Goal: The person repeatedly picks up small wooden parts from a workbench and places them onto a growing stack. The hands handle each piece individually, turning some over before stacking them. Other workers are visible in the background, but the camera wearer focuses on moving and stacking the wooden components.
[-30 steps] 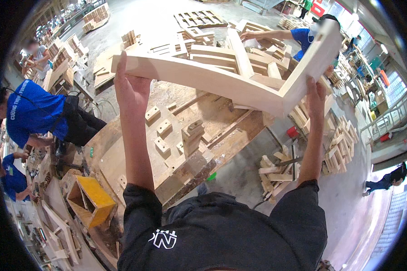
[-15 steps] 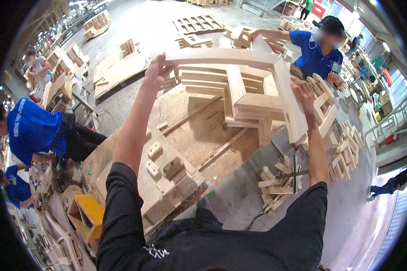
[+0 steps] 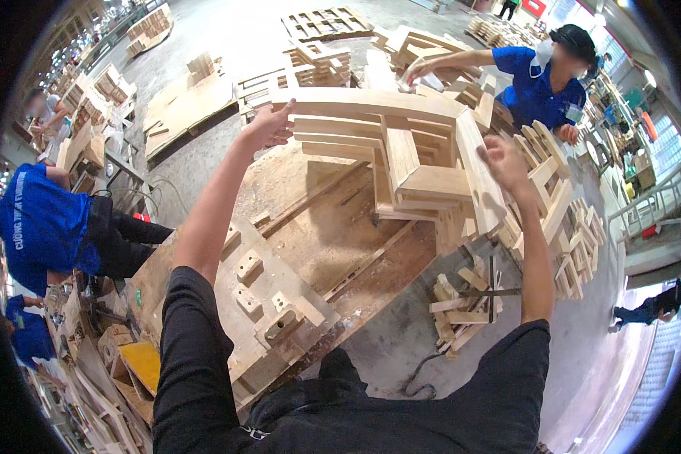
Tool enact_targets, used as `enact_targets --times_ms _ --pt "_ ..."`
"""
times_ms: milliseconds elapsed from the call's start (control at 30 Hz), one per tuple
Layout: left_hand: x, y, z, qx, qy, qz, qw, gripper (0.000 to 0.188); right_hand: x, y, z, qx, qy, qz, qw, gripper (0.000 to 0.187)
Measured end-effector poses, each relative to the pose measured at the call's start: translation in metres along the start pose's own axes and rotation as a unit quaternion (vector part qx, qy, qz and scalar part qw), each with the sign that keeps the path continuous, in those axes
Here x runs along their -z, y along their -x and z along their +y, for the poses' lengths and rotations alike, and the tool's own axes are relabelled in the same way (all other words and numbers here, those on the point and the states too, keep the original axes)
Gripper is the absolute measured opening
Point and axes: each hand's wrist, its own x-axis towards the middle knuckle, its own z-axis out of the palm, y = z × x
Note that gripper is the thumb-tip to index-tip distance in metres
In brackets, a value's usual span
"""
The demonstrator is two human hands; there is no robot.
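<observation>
A pale wooden frame with a long curved rail and a slanted side piece lies on top of a stack of similar wooden frames. At the left end of the curved rail is my left hand, its fingers loosely apart and the fingertips at the rail's near edge. My right hand is beside the slanted side piece, fingers bent but apart, not wrapped round the wood. The stack stands at the far right end of a worn wooden workbench. Whether either hand still touches the top frame is hard to tell.
On the bench's near part, a board jig carries several small drilled blocks. Wood offcuts sit in a stand at right, above a cable. A co-worker in blue reaches over frames at far right; another person in blue bends at left.
The top frame has come down onto the stack. My hands have loosened from its ends, the right one drawing slightly off the side piece. The far-right co-worker's arm has moved nearer.
</observation>
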Motion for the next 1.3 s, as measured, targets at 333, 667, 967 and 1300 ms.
enact_targets --times_ms 333,667,967,1300 --pt "0.055 0.074 -0.015 -0.124 -0.021 -0.045 0.991 0.052 -0.046 -0.003 0.012 0.084 0.131 0.173 0.973 0.064" --pt "0.145 0.388 -0.215 -0.161 0.167 0.173 0.957 0.05 -0.044 0.048 -0.156 0.327 -0.099 0.029 0.94 0.024" --pt "0.19 0.689 -0.384 -0.125 0.273 0.237 0.924 0.049 -0.129 0.389 -0.58 0.768 0.061 -0.188 0.609 0.021" --pt "0.194 0.97 -0.496 -0.068 0.319 0.671 0.666 0.041 -0.45 0.893 -0.936 0.811 -0.026 -0.375 0.449 0.097"
